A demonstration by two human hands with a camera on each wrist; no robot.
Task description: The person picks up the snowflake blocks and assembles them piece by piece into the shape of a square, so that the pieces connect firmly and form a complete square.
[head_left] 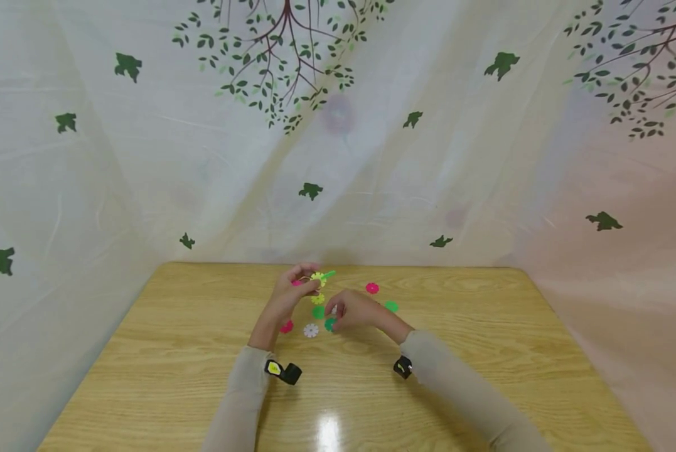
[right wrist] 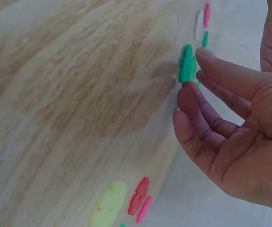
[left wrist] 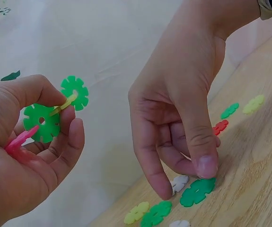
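In the head view my left hand (head_left: pixel 288 295) is raised above the table, holding a small chain of slotted snowflake discs. The left wrist view shows two green discs (left wrist: pixel 42 124) joined by a yellow disc (left wrist: pixel 67 101), with a pink disc (left wrist: pixel 22 138) attached near the palm. Thumb and index finger pinch the chain near the yellow piece. Low over the tabletop, my right hand (head_left: pixel 361 309) pinches a dark green snowflake disc (left wrist: pixel 198 191) between thumb and fingers. White (left wrist: pixel 179 183), green (left wrist: pixel 156 214) and yellow (left wrist: pixel 136 213) discs lie close by its fingertips.
More loose discs lie on the wooden table (head_left: pixel 484 351): a white one (head_left: pixel 311 330), a red one (head_left: pixel 286 326), a pink one (head_left: pixel 372 288) and a light green one (head_left: pixel 391 306). A printed curtain (head_left: pixel 360 220) hangs behind the table's far edge.
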